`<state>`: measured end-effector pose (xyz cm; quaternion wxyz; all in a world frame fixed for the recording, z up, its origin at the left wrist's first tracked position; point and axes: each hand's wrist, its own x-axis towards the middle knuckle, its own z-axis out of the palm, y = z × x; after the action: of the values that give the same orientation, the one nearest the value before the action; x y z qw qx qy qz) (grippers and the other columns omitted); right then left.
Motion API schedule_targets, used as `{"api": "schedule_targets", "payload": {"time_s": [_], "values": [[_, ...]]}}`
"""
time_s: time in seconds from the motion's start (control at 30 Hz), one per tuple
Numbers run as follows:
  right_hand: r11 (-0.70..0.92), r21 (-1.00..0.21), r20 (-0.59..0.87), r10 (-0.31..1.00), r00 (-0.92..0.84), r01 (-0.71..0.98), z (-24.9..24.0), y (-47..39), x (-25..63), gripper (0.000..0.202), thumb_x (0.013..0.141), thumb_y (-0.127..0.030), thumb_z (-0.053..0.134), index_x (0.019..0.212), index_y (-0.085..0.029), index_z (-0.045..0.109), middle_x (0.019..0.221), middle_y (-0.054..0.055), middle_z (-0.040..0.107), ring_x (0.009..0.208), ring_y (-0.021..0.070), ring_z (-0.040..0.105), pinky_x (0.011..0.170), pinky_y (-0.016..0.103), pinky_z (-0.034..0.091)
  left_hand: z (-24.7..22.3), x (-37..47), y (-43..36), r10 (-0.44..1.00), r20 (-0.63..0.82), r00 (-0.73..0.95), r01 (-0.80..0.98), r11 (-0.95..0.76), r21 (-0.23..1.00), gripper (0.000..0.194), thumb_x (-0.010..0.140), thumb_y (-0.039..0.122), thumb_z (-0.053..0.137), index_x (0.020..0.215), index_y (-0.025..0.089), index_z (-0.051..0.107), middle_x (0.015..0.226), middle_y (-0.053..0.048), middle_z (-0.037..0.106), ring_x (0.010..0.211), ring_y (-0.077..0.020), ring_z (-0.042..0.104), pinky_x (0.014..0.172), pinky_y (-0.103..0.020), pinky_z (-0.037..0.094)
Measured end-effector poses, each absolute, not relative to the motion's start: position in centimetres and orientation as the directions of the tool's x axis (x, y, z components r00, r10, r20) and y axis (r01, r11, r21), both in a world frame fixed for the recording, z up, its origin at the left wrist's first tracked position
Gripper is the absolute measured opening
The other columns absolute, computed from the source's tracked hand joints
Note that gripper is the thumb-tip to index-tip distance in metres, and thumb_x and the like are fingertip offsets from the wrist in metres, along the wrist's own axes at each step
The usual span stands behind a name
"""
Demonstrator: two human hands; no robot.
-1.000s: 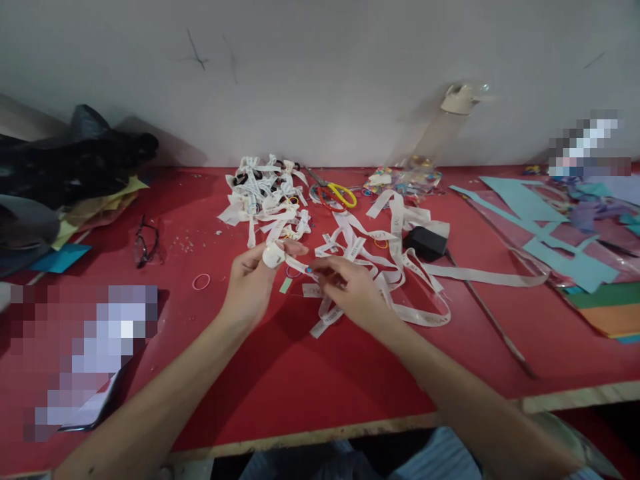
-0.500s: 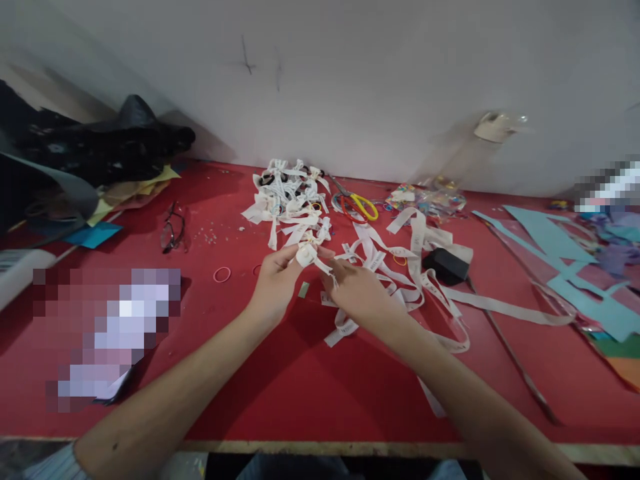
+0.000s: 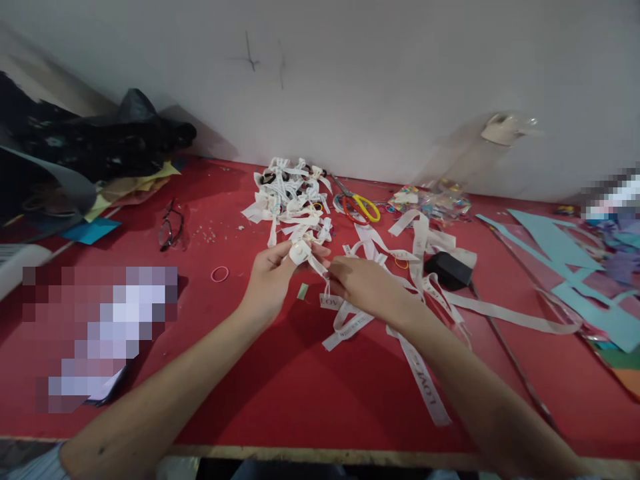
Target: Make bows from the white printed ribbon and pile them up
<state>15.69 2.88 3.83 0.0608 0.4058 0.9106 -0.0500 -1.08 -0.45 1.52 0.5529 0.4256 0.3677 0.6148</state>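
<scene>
My left hand is closed on a white ribbon bow, the thumb and fingers pinching it beside its rounded white middle. The bow's tail stretches toward my right hand, whose fingers are curled together around its end; the fingertips are partly hidden. Just beyond both hands lies a pile of white ribbon bows, some with dark bands. Loose printed white ribbon trails under and around my right forearm. A small pale green piece rests below the bow.
Scissors with yellow and red handles lie behind the hands. A black block sits on the ribbon at right, near pale blue sheet scraps. At left are glasses, a pink elastic band and a blurred phone.
My right hand has shifted slightly right, drawing a little away from the bow. More of the printed ribbon beneath my right forearm shows. A second pink band beside my left hand is now hidden.
</scene>
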Motion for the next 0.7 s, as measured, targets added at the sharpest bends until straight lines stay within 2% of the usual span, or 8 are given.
{"api": "schedule_targets", "payload": {"time_s": [0.13,0.27,0.37,0.47,0.5,0.53,0.6,0.7], "values": [[0.684,-0.043,-0.123,0.719,-0.684,0.728,3.1,2.3,16.3,0.016,0.091,-0.029,0.055,0.097,-0.018,0.065,0.1,0.009,0.068,0.089,0.0232,0.067,0.068,0.028,0.046,1.3,-1.0,-0.4,0.993,0.112,-0.049,-0.352,-0.122,0.928,0.016,0.085,0.029,0.062,0.087,0.02,0.076,0.091,-0.005,0.075,0.078,-0.0156,0.068,0.068,-0.026,0.055],[0.673,-0.06,-0.074,0.734,-0.675,0.738,2.1,1.6,16.2,0.021,0.093,-0.029,0.051,0.104,-0.017,0.065,0.111,0.011,0.066,0.095,0.0242,0.065,0.071,0.03,0.047,1.0,-1.0,-0.5,0.992,0.114,-0.059,-0.327,-0.127,0.936,0.015,0.085,0.028,0.063,0.088,0.02,0.076,0.095,-0.006,0.074,0.082,-0.016,0.068,0.063,-0.024,0.055],[0.651,-0.176,-0.021,0.747,-0.664,0.738,1.5,1.6,16.5,0.019,0.093,-0.024,0.051,0.101,-0.017,0.066,0.105,0.009,0.068,0.091,0.0211,0.066,0.074,0.029,0.047,1.1,-1.1,-0.5,0.99,0.119,-0.076,-0.298,-0.137,0.945,0.018,0.086,0.031,0.061,0.089,0.02,0.076,0.096,-0.006,0.074,0.083,-0.0167,0.069,0.066,-0.025,0.056],[0.577,-0.348,0.135,0.811,-0.57,0.739,1.6,3.2,17.7,0.02,0.095,-0.022,0.046,0.105,-0.019,0.063,0.104,0.006,0.069,0.093,0.0163,0.064,0.08,0.025,0.046,1.3,-1.1,-0.4,0.986,0.105,-0.126,-0.298,-0.139,0.945,0.018,0.086,0.03,0.062,0.088,0.019,0.075,0.096,-0.006,0.074,0.082,-0.0153,0.068,0.066,-0.024,0.057],[0.534,-0.36,0.2,0.845,-0.496,0.765,1.8,4.2,18.2,0.022,0.096,-0.022,0.043,0.108,-0.018,0.062,0.106,0.006,0.068,0.095,0.0159,0.063,0.082,0.025,0.045,1.4,-1.1,-0.3,0.986,0.101,-0.135,-0.309,-0.139,0.941,0.017,0.085,0.03,0.062,0.087,0.019,0.075,0.096,-0.006,0.074,0.081,-0.0145,0.068,0.065,-0.023,0.056],[0.492,-0.337,0.253,0.869,-0.426,0.803,2.1,5.4,18.7,0.025,0.098,-0.023,0.04,0.112,-0.016,0.06,0.11,0.008,0.067,0.098,0.016,0.061,0.085,0.025,0.044,1.4,-1.1,-0.4,0.986,0.1,-0.135,-0.321,-0.139,0.937,0.016,0.085,0.029,0.063,0.087,0.019,0.075,0.096,-0.006,0.074,0.08,-0.0139,0.068,0.065,-0.022,0.056],[0.386,-0.226,0.238,0.912,-0.334,0.894,2.6,8.4,19.4,0.031,0.098,-0.02,0.035,0.119,-0.01,0.056,0.119,0.014,0.063,0.109,0.0177,0.057,0.092,0.026,0.04,1.5,-1.1,-0.4,0.987,0.107,-0.122,-0.337,-0.143,0.931,0.016,0.085,0.029,0.063,0.086,0.019,0.075,0.095,-0.006,0.074,0.08,-0.0135,0.068,0.066,-0.023,0.057],[0.298,-0.195,0.191,0.946,-0.262,0.934,2.8,13.1,19.7,0.034,0.095,-0.019,0.04,0.118,0.002,0.054,0.116,0.024,0.062,0.113,0.0252,0.056,0.093,0.032,0.039,1.6,-1.0,-0.7,0.987,0.126,-0.099,-0.332,-0.152,0.931,0.017,0.085,0.031,0.062,0.086,0.019,0.075,0.094,-0.005,0.074,0.081,-0.0143,0.068,0.071,-0.026,0.058]]}}
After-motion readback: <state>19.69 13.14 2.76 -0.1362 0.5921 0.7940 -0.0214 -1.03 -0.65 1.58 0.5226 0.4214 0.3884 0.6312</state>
